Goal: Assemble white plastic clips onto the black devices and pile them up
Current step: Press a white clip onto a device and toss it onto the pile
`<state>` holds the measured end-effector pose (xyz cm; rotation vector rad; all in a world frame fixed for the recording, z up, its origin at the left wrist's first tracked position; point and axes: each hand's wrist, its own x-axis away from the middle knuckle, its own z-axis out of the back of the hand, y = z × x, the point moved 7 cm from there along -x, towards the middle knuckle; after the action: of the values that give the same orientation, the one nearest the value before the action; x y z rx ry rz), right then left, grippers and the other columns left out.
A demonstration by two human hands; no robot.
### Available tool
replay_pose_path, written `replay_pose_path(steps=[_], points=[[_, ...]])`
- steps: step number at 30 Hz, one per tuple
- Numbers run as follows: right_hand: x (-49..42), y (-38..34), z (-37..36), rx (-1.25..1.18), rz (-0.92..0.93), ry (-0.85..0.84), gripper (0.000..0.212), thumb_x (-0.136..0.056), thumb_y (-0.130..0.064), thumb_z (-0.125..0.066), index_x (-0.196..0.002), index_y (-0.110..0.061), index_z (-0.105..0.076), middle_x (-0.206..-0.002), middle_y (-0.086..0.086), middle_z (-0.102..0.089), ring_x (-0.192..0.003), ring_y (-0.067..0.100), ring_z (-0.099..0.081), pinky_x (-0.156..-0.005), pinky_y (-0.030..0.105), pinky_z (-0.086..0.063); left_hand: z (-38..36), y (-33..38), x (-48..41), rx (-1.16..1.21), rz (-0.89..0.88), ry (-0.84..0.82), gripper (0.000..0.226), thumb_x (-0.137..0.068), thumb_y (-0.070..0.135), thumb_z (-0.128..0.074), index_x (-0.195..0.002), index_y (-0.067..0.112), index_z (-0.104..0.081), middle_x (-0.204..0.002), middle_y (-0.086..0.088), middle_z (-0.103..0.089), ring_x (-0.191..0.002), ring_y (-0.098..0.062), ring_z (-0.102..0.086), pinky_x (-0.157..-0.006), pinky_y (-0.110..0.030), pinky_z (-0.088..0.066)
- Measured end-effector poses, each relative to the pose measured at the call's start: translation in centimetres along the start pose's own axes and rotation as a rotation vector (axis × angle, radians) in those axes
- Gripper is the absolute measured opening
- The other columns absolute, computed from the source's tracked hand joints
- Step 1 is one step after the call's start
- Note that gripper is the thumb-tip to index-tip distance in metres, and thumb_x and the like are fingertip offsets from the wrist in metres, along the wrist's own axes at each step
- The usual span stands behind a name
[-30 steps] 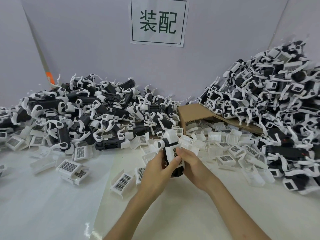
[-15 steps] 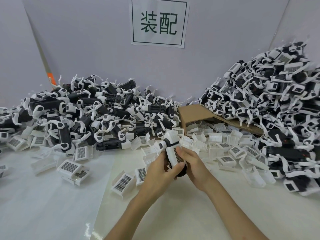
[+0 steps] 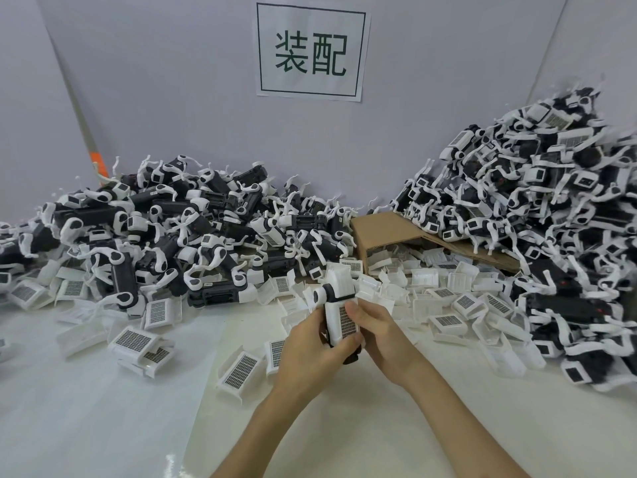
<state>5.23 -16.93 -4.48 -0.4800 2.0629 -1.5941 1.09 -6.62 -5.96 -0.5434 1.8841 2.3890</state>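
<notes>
Above the middle of the table (image 3: 103, 408), the left hand (image 3: 310, 353) and right hand (image 3: 384, 336) hold one black device (image 3: 331, 291) upright. The fingers of both curl round it and pinch the white clip (image 3: 344, 320) against its body. Loose clips (image 3: 448, 300) lie beyond, by a box (image 3: 389, 229). Device piles stand far left (image 3: 172, 229) and right (image 3: 551, 219).

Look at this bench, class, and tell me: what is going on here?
A person holds a black device in front of them, left hand and right hand both gripping it, with a white clip against its face under the right thumb. Loose clips lie spread on the white table by a tipped cardboard box. A left heap and a right heap of devices flank them.
</notes>
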Motion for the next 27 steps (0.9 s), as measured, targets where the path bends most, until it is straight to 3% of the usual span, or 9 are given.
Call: replay_pose_path(steps=[5,8,10,13,15,18,21,24,27], points=[[-0.1,0.0,0.0,0.006,-0.002,-0.001,0.043,-0.089,-0.041,-0.065,-0.110,-0.005,-0.071,-0.100,0.012,-0.073,-0.095,0.023,-0.071,-0.077,0.027,-0.056,-0.1,0.3,0.1,-0.005,-0.016,0.027,0.027,-0.075,0.033,-0.075,-0.100,0.029,-0.064,-0.083,0.012,-0.075,-0.070,-0.008,-0.075,-0.068,-0.032,-0.062],[-0.1,-0.3,-0.1,0.015,0.018,-0.002,0.040,-0.089,-0.040,-0.065,-0.115,-0.010,-0.069,-0.104,0.010,-0.071,-0.097,0.022,-0.069,-0.077,0.027,-0.054,0.5,0.9,0.3,-0.055,-0.063,0.091,0.024,-0.078,0.029,-0.080,-0.094,0.034,-0.063,-0.081,0.024,-0.072,-0.066,0.002,-0.070,-0.059,-0.012,-0.051],[-0.2,-0.5,0.0,0.031,0.020,0.010,0.043,-0.090,-0.034,-0.064,-0.126,-0.013,-0.064,-0.113,0.012,-0.069,-0.102,0.022,-0.067,-0.080,0.029,-0.052,0.9,1.1,0.3,-0.056,-0.061,0.126,0.025,-0.076,0.033,-0.081,-0.093,0.038,-0.063,-0.082,0.028,-0.071,-0.069,0.005,-0.069,-0.058,-0.009,-0.048],[-0.3,-0.6,0.8,0.001,0.025,0.057,0.049,-0.089,-0.033,-0.065,-0.135,-0.018,-0.059,-0.129,0.012,-0.064,-0.116,0.021,-0.064,-0.088,0.032,-0.052,0.9,0.9,0.1,-0.035,-0.017,0.094,0.038,-0.063,0.052,-0.072,-0.097,0.036,-0.067,-0.083,0.020,-0.074,-0.076,-0.003,-0.071,-0.068,-0.024,-0.057],[-0.3,-0.8,1.2,-0.004,0.056,0.072,0.046,-0.092,-0.035,-0.063,-0.135,-0.021,-0.059,-0.135,0.008,-0.062,-0.125,0.020,-0.059,-0.099,0.038,-0.050,0.5,0.7,0.2,-0.030,0.006,0.044,0.048,-0.060,0.055,-0.071,-0.101,0.031,-0.070,-0.083,0.014,-0.075,-0.078,-0.007,-0.073,-0.070,-0.034,-0.061],[-0.2,-1.3,1.7,-0.023,0.082,0.081,0.040,-0.089,-0.037,-0.060,-0.125,-0.019,-0.068,-0.130,0.012,-0.065,-0.121,0.024,-0.061,-0.103,0.042,-0.046,-0.1,1.2,0.6,-0.087,-0.036,0.003,0.034,-0.064,0.051,-0.073,-0.096,0.044,-0.067,-0.088,0.019,-0.074,-0.085,-0.006,-0.072,-0.076,-0.041,-0.061],[-0.1,-2.2,2.4,0.057,0.136,0.108,0.034,-0.087,-0.033,-0.061,-0.114,-0.017,-0.074,-0.119,0.013,-0.070,-0.111,0.025,-0.065,-0.094,0.036,-0.052,0.3,1.6,0.7,-0.035,-0.043,0.036,0.032,-0.068,0.041,-0.078,-0.098,0.041,-0.067,-0.085,0.015,-0.075,-0.075,-0.008,-0.072,-0.070,-0.036,-0.062],[-0.1,-2.6,4.2,0.178,0.188,0.282,0.038,-0.081,-0.038,-0.065,-0.109,-0.015,-0.075,-0.119,0.013,-0.068,-0.114,0.033,-0.061,-0.093,0.041,-0.046,1.4,2.2,0.8,0.025,-0.074,0.142,0.031,-0.075,0.028,-0.086,-0.100,0.034,-0.068,-0.080,0.009,-0.075,-0.065,-0.009,-0.070,-0.059,-0.020,-0.055],[-0.1,-2.4,4.7,0.219,0.211,0.354,0.050,-0.077,-0.041,-0.067,-0.116,-0.009,-0.068,-0.115,-0.007,-0.068,-0.113,0.018,-0.063,-0.093,0.028,-0.049,2.4,2.6,0.8,0.024,-0.103,0.230,0.024,-0.080,0.025,-0.085,-0.096,0.031,-0.068,-0.074,0.006,-0.073,-0.062,-0.014,-0.065,-0.055,-0.020,-0.050]])
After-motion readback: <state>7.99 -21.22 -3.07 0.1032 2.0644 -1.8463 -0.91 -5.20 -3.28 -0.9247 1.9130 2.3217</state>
